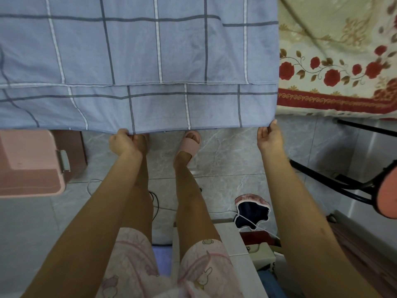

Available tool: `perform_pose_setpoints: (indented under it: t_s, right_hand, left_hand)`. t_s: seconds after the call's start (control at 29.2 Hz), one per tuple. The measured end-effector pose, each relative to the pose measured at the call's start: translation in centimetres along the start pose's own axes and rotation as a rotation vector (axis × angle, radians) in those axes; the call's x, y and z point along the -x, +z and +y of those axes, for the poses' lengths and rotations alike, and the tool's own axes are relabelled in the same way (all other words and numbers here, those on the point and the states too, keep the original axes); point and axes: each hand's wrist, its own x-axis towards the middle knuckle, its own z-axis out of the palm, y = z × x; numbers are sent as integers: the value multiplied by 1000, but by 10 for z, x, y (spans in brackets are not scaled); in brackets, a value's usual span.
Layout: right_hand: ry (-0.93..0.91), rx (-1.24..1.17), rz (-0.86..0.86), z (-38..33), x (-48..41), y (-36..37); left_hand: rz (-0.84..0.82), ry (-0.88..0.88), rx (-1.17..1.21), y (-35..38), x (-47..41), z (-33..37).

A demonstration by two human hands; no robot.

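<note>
Grey tiled floor [225, 151], blue checked sheet [137, 61] spread flat, both hands pinching its hem

I note the checked sheet [137, 61] as matt woven cloth, the floor [225, 151] glossy marbled tile, the left bin [28, 166] smooth pink plastic.

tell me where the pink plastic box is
In the head view the pink plastic box is at the far left, just under the lower hem of the blue checked sheet and left of the left hand gripping that hem.

Blue sheet [137, 61] checked in grey and white lines; cream cover [335, 67] with red roses; pink box [30, 164]
</note>
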Motion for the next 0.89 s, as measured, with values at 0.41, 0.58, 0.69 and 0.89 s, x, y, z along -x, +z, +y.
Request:
perform_pose_setpoints:
  t_s: [0.41,0.58,0.69,0.89]
  right_hand:
    - [64,-54,-48,-1,-3,0]
    - [-76,131,72,-4,-13,-14]
    - [-169,187,211,-1,-14,-11]
    - [-759,825,299,21,9,29]
  left_hand:
    - [91,67,18,10,-6,-8]
    - [79,43,-55,10,-4,-11]
    - [23,15,-203,9,0,-18]
    - [46,79,-617,-4,-18,-10]
